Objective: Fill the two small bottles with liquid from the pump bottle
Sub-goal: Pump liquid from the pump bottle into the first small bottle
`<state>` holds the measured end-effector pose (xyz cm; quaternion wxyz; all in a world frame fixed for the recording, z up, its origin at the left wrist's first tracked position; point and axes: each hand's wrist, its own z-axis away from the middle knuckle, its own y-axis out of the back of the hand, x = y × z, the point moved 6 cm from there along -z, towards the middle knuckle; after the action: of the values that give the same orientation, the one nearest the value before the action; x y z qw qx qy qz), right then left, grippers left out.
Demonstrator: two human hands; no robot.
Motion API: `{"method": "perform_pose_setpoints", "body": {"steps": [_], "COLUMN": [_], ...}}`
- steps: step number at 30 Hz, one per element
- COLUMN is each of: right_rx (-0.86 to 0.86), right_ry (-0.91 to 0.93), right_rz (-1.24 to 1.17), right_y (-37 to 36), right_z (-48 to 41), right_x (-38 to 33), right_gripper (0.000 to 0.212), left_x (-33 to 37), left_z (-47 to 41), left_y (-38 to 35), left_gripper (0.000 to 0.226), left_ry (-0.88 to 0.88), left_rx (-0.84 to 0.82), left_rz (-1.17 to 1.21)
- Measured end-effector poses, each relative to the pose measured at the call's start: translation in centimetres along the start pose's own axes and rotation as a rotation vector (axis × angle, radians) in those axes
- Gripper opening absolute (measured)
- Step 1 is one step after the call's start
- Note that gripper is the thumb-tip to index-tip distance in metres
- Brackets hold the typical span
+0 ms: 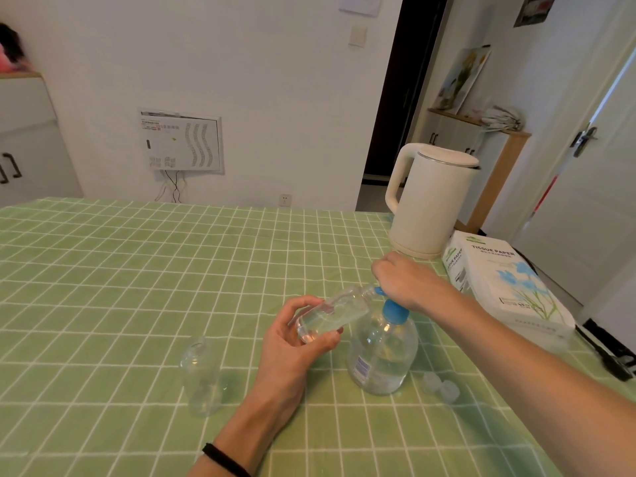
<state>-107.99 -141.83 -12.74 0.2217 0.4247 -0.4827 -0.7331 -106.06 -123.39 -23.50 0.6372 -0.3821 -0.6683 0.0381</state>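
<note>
Your left hand grips the tilted small bottle, its mouth at the blue nozzle; hold it seated there. Your right hand curls over the head of the pump bottle, so press slowly. The second bottle stands near left.

Green white-checked tablecloth, blue pump, cream kettle.

The left hand reaches in from below, forearm raised, thumb and fingers curled round a tilted small bottle. The right hand, arm stretched in from the right, curls knuckles-up over the pump head.
</note>
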Motion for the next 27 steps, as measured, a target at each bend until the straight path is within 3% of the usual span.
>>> {"method": "perform_pose_setpoints", "body": {"steps": [10, 15, 27], "right_rx": [0.149, 0.041, 0.071], "right_ry": [0.026, -0.019, -0.011], "right_rz": [0.102, 0.030, 0.041], "right_y": [1.6, 0.2, 1.0], "right_z": [0.1, 0.0, -0.2], "right_x": [-0.6, 0.0, -0.2], "right_gripper": [0.054, 0.046, 0.050], "left_x": [0.2, 0.1, 0.0], "left_z": [0.0, 0.0, -0.1], "left_y": [-0.1, -0.1, 0.1], "left_gripper": [0.060, 0.061, 0.061], "left_ry": [0.008, 0.013, 0.018], "left_rx": [0.004, 0.007, -0.005], "left_rz": [-0.001, 0.004, 0.023]}}
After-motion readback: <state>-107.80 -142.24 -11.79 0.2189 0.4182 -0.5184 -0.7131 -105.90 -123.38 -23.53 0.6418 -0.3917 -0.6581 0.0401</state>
